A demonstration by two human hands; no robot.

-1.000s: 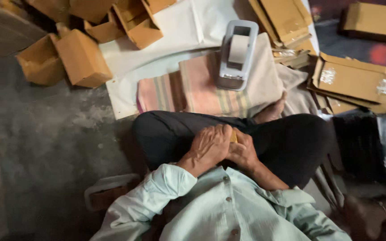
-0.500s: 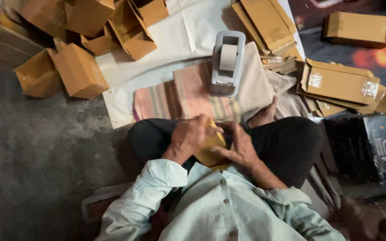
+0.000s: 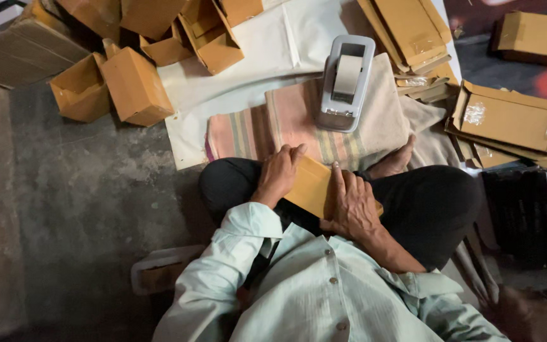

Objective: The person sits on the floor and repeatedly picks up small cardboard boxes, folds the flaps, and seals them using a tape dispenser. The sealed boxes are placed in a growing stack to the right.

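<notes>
A person sat cross-legged on the floor [image 3: 77, 209] in a pale green shirt [image 3: 311, 291] and black trousers [image 3: 432, 202]. A flat brown cardboard piece [image 3: 311, 185] lay on the person's lap, between both hands. The left hand [image 3: 278, 175] pressed down on its left edge, with the fingers [image 3: 294, 154] close together and curled over the top corner. The right hand [image 3: 352, 204] lay flat on the right side of the piece, fingers stretched out and near each other, holding it down.

Just in front of the knees lay a folded striped cloth [image 3: 267, 130], pink and tan. A grey tape holder [image 3: 344, 82] with a roll of tape stood on it. Under the cloth was a white sheet [image 3: 273, 50]. A bare foot [image 3: 395, 161] poked out beside the cloth.

At the upper left, small open brown boxes [image 3: 135, 85] sat in a heap. At the upper right, flat brown boxes [image 3: 508, 120] with clear tape on them lay in a pile. A dark box [image 3: 533, 215] was at the far right.
</notes>
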